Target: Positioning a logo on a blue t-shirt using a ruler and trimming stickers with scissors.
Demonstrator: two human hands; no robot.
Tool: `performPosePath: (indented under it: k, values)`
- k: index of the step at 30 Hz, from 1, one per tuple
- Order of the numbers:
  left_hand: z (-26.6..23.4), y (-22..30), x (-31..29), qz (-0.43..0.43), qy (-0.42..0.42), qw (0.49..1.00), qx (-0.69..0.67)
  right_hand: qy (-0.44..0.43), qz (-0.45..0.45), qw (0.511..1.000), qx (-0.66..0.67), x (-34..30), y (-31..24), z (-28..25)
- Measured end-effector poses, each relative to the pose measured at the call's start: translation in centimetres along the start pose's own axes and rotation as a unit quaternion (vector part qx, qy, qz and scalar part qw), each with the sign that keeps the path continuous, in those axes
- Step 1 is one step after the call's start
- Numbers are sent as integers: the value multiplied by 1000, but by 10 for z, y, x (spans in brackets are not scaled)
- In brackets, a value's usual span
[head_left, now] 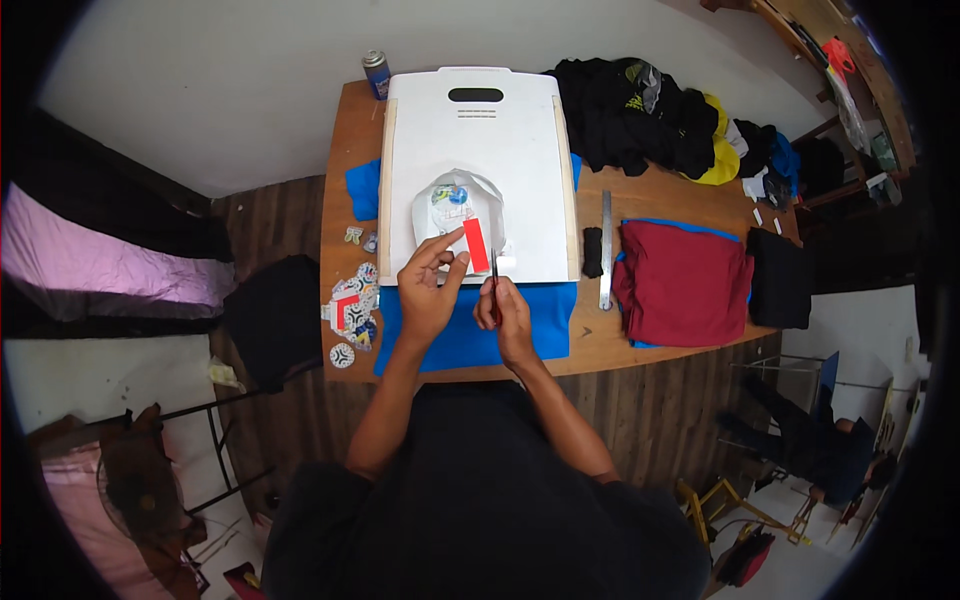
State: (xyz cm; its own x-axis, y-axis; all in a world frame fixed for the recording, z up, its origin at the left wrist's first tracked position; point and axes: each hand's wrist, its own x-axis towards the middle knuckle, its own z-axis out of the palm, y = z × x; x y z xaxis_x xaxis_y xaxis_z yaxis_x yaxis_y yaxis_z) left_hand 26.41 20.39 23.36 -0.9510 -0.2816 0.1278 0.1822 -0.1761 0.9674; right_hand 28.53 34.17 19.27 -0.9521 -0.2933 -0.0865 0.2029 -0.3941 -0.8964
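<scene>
My left hand (430,287) pinches a red strip (475,246) with a pale edge between thumb and fingers. Close beside it, my right hand (509,318) grips a slim dark pointed tool (495,262), its tip up by the strip's right edge; its handle is hidden in my fingers, so I cannot tell its exact kind. Both hands are over the near edge of a white board (430,125) with an oval slot. Behind the strip, a curled pale sheet (488,190) with printed patches rests on the board. Blue fabric (540,325) shows from under the board.
Patterned round stickers (342,355) lie on the wooden table (345,125) at left. A spray can (376,74) stands at the far corner. To the right are a metal ruler (606,250), folded maroon cloth (685,285) and piled dark clothes (630,120). Another person (840,455) is at far right.
</scene>
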Motion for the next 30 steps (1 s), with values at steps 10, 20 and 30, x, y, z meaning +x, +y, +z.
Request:
performPosePath:
  k: [10,20,30]
  values:
    - [10,-11,-5,5,31,999,22,-4,20,1000,3,16,6,-23]
    - [11,-15,-6,-4,76,997,28,-52,39,998,-15,27,0,-24]
    - [16,-9,-3,43,81,995,45,-107,49,993,14,32,7,-23]
